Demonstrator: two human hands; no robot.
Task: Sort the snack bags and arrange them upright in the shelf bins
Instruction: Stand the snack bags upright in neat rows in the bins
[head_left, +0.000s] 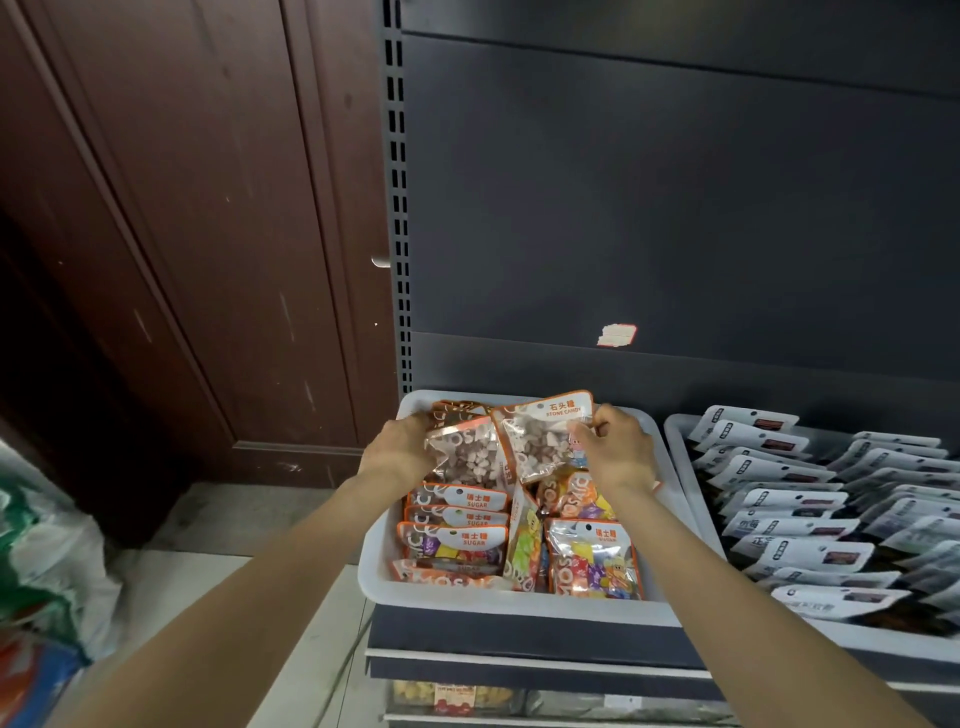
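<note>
A white shelf bin (524, 603) holds orange-trimmed clear candy bags. At its far end my left hand (397, 447) grips a bag of pale stone candy (462, 457), which leans to the left. My right hand (615, 449) pinches the right edge of a second stone candy bag (543, 441), tilted and lifted above the others. In the near half, several colourful sugar bags (457, 530) stand in a row on the left, and another sugar bag (595, 558) stands on the right. Both forearms reach in from the bottom.
A second white bin (675, 431) to the right is packed with rows of white pouches (805, 551). The dark shelf back panel (675, 208) rises behind. A brown wooden door (182, 234) is on the left, with woven sacks (47, 561) on the floor.
</note>
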